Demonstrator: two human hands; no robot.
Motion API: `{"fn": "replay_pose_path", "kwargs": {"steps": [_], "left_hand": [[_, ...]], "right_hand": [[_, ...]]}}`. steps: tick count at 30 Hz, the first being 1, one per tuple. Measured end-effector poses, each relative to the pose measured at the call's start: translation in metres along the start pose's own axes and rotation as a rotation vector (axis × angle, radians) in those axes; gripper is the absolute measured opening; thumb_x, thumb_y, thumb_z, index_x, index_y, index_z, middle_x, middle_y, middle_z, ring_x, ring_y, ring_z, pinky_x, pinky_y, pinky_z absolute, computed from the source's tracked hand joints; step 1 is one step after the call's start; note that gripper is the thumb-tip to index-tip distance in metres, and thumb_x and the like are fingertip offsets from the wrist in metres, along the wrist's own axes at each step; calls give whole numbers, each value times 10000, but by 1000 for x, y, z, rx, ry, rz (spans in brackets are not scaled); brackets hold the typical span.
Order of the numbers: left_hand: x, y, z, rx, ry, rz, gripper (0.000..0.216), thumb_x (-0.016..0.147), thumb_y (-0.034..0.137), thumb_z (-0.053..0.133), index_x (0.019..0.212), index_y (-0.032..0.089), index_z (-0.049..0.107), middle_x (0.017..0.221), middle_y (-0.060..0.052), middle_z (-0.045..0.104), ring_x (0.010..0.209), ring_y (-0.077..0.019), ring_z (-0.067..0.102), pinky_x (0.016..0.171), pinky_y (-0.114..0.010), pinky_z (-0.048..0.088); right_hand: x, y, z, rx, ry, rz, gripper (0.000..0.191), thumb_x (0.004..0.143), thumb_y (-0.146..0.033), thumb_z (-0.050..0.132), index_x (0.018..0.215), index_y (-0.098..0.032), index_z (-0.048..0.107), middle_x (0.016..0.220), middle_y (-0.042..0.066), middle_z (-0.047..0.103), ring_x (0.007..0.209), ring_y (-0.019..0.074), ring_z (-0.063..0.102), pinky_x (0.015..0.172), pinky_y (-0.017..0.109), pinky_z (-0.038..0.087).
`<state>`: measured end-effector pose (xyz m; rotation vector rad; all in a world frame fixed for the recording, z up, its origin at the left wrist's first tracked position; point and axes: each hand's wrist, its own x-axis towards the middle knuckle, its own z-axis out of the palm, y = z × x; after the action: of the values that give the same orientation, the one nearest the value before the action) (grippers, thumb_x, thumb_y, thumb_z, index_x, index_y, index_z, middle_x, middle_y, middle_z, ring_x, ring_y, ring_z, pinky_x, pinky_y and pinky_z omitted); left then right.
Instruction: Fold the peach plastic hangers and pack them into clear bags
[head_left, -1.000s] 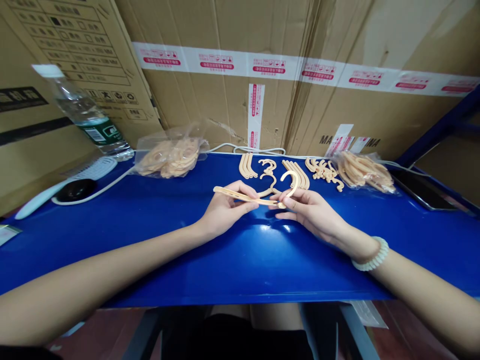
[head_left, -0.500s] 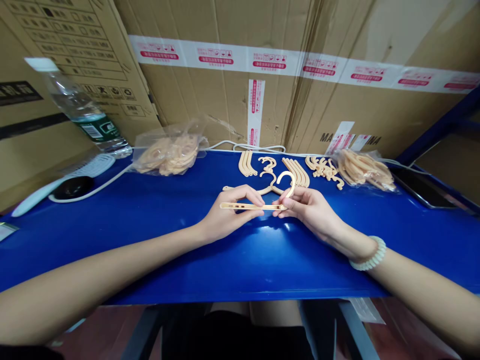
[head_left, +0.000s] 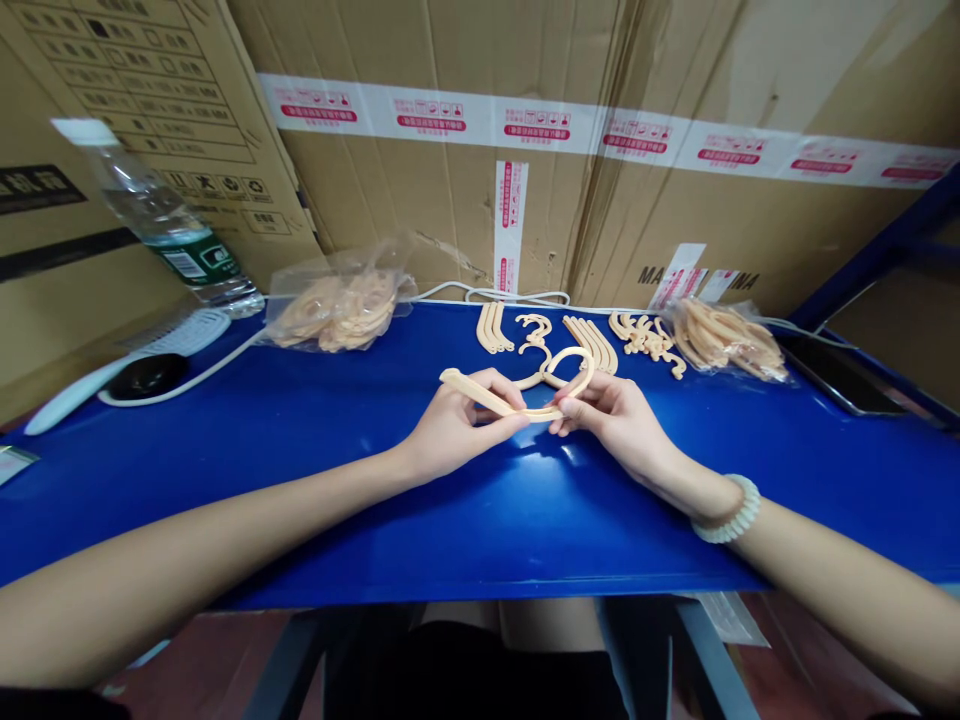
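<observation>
Between thumb and fingers, my left hand (head_left: 466,418) grips a beige plastic hanger arm (head_left: 478,390), its free end pointing up and left. My right hand (head_left: 611,415) pinches a beige hanger hook (head_left: 576,356) where it meets the arm's other end. Whether the two pieces are locked together is hidden by the fingertips. Just behind the hands, a hanger with its hook and arms joined (head_left: 541,376) lies on the blue table (head_left: 480,540). Beyond it are rows of loose hanger arms (head_left: 591,344) and several loose hooks (head_left: 534,325).
Clear bags of beige hanger parts stand at left (head_left: 341,305) and right (head_left: 727,340). A water bottle (head_left: 161,220), a black mouse (head_left: 148,375) and a pale blue brush-like item (head_left: 127,370) are far left. A phone-like dark slab (head_left: 844,378) lies right. Cardboard boxes (head_left: 420,200) wall the back.
The hanger arm has been turned in my hands: its slotted edge faced me before, and now its curved side shows, left end raised. The hook has tilted with it.
</observation>
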<state>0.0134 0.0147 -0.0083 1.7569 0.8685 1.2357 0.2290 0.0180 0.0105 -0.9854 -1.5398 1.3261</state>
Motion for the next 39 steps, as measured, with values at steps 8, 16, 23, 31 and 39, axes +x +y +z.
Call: {"fn": "replay_pose_path", "kwargs": {"steps": [8, 16, 23, 31, 39], "left_hand": [[2, 0, 6, -197, 10, -177, 383, 769, 261, 804, 1075, 164, 595, 904, -43, 730, 836, -194, 727, 725, -296, 599], [3, 0, 5, -294, -59, -333, 320, 715, 195, 836, 952, 147, 626, 853, -45, 768, 800, -186, 743, 808, -335, 584], [5, 1, 2, -392, -4, -388, 308, 712, 209, 856, 940, 139, 661, 864, -62, 780, 777, -170, 727, 768, -323, 585], [4, 0, 4, -416, 11, -380, 302, 703, 194, 861, 919, 139, 657, 848, -58, 777, 780, -174, 728, 777, -336, 588], [5, 0, 4, -443, 19, -372, 313, 694, 189, 871, 914, 133, 655, 835, -57, 777, 760, -160, 719, 755, -318, 580]], "right_hand": [[-1, 0, 7, -27, -76, 15, 272, 720, -401, 855, 799, -181, 716, 680, -6, 682, 525, 110, 599, 524, 260, 555], [10, -11, -11, -173, 56, -129, 294, 819, -450, 759, 947, -185, 761, 721, 26, 719, 601, 155, 652, 575, 298, 570], [40, -8, -69, -849, 148, -391, 192, 872, -337, 682, 950, -208, 802, 930, 92, 767, 847, 260, 669, 789, 420, 527], [61, 16, -77, -1205, -6, -509, 194, 849, -183, 631, 896, -184, 819, 975, 135, 727, 940, 298, 620, 890, 479, 493], [51, 1, -65, -629, 169, -361, 149, 854, -317, 689, 885, -206, 783, 727, 42, 738, 638, 204, 661, 672, 375, 544]]}}
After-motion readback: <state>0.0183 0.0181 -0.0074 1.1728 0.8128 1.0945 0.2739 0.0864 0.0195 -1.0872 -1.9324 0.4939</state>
